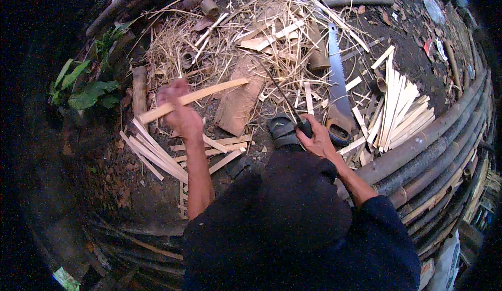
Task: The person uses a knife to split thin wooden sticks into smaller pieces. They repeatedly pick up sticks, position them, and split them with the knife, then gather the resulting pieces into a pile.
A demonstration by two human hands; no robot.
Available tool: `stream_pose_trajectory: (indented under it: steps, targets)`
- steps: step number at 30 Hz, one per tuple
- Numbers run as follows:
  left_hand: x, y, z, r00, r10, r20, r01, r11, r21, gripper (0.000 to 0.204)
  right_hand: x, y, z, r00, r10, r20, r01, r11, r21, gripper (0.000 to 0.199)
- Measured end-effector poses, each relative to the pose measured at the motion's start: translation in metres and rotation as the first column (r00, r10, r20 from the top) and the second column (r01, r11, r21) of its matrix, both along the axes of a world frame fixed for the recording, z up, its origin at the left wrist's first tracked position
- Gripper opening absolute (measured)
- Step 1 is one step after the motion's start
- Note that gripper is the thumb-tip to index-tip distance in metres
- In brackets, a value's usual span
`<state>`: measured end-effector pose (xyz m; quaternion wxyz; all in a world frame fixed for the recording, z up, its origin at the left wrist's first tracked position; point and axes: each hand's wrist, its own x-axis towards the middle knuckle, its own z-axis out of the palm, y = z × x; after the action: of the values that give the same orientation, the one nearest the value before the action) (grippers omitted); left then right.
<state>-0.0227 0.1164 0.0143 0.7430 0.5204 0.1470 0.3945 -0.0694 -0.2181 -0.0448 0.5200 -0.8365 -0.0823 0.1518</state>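
Observation:
My left hand (185, 124), partly smeared by motion, is closed on a flat, pale bamboo strip (218, 89). The strip lies across the palm, its free end reaching right over a worn wooden board (240, 105). My right hand (317, 142) grips the black handle of a knife (283, 94), whose long thin blade slants up and to the left, apart from the strip. Just below the blade is a sandalled foot (285, 130). Loose pale strips (151, 152) lie on the ground below my left hand.
A handsaw (337, 76) lies right of my right hand, beside a fanned pile of pale strips (395, 113). Bamboo shavings (178, 63) cover the ground ahead. Stacked bamboo poles (418, 160) curve along the right. A leafy plant (91, 92) grows at far left.

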Motion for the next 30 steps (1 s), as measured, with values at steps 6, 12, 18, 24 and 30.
stream_pose_trajectory:
  steps: [6, 12, 18, 24, 30]
  targets:
    - [0.011, -0.005, 0.043, 0.893, 0.447, 0.048, -0.444, 0.860, 0.253, 0.035, -0.010, -0.003, -0.025, 0.992, 0.037, -0.118, -0.040, 0.999, -0.027, 0.040]
    - [0.018, -0.019, 0.051, 0.893, 0.447, -0.053, -0.443, 0.894, 0.070, 0.051, -0.004, 0.020, 0.006, 0.962, 0.097, -0.256, -0.128, 0.986, -0.106, 0.049]
    - [0.015, -0.072, 0.056, 0.857, 0.511, -0.066, -0.477, 0.835, 0.276, 0.052, 0.023, 0.074, 0.037, 0.899, 0.415, -0.137, -0.403, 0.909, 0.109, 0.045]
    - [0.013, -0.074, 0.061, 0.818, 0.563, -0.118, -0.515, 0.808, 0.285, 0.054, 0.024, 0.081, -0.006, 0.963, 0.223, -0.154, -0.251, 0.948, -0.194, 0.039]
    - [0.014, -0.056, 0.046, 0.920, 0.392, 0.004, -0.382, 0.895, 0.228, 0.051, 0.043, 0.051, -0.053, 0.976, 0.161, -0.146, -0.185, 0.968, -0.172, 0.049]
